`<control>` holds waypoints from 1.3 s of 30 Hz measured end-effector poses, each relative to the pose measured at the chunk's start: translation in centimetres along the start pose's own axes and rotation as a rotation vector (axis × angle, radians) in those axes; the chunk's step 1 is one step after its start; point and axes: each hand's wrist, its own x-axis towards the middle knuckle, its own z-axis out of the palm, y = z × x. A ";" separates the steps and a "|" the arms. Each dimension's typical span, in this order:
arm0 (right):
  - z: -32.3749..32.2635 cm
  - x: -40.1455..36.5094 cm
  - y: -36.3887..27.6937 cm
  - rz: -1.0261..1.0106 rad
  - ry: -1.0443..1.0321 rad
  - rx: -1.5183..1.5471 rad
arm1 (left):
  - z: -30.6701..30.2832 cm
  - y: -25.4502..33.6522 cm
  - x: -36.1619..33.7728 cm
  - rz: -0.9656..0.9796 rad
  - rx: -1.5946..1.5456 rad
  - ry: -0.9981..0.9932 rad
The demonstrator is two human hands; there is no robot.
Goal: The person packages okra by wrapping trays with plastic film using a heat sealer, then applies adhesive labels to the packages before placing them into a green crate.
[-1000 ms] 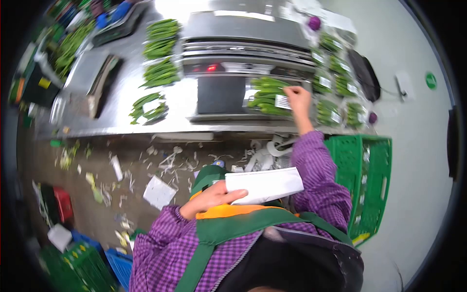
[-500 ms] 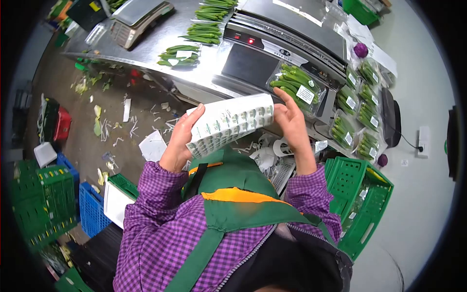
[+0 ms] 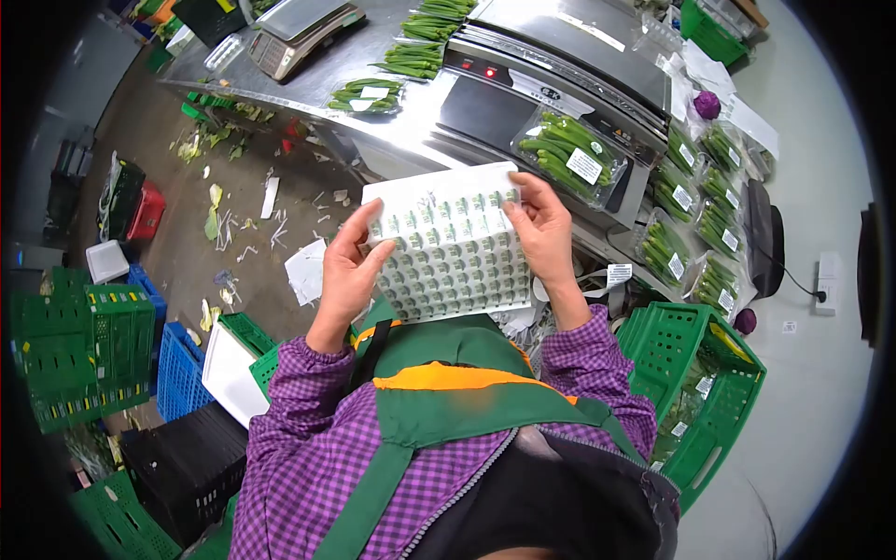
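A sheet of small green-and-white stickers [image 3: 453,257] is spread between my two hands in front of my apron, its white upper part bent back. My left hand [image 3: 353,266] pinches its left edge between thumb and fingers. On the opposite side, my right hand [image 3: 543,229] grips the upper right edge, thumb on the printed face. Just beyond my right hand, a wrapped pack of okra [image 3: 565,154] with a white label rests on the front of the wrapping machine [image 3: 551,93]. The back of the sheet is hidden.
Okra bundles [image 3: 411,61] and a scale [image 3: 303,37] are on the steel table [image 3: 280,98]. Labelled okra packs [image 3: 719,229] line the right side. A green crate [image 3: 719,401] stands at my right, a blue crate [image 3: 179,373] at my left. Scraps litter the floor.
The sticker sheet has been opened out and tipped so its printed face shows more fully. My right hand has closed on its upper right edge; my left thumb has moved down.
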 end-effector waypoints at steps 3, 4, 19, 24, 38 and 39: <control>0.3 0.9 -1.2 0.073 -0.107 -0.067 | -1.0 0.2 1.4 -0.036 -0.038 -0.035; 0.3 1.3 -1.3 0.125 -0.149 -0.069 | -1.5 0.5 1.9 -0.077 -0.032 -0.057; 13.4 15.9 4.1 0.372 -0.155 -0.249 | -19.2 -4.1 18.4 -0.197 0.049 -0.057; 17.1 19.8 6.8 0.455 -0.162 -0.273 | -22.2 -3.7 23.4 0.014 0.120 0.031; 20.3 25.7 9.5 0.112 -0.237 -0.717 | -27.0 -5.9 29.1 -0.195 0.175 -0.104; 20.4 25.8 9.7 0.118 -0.236 -0.718 | -27.0 -6.0 29.3 -0.211 0.172 -0.117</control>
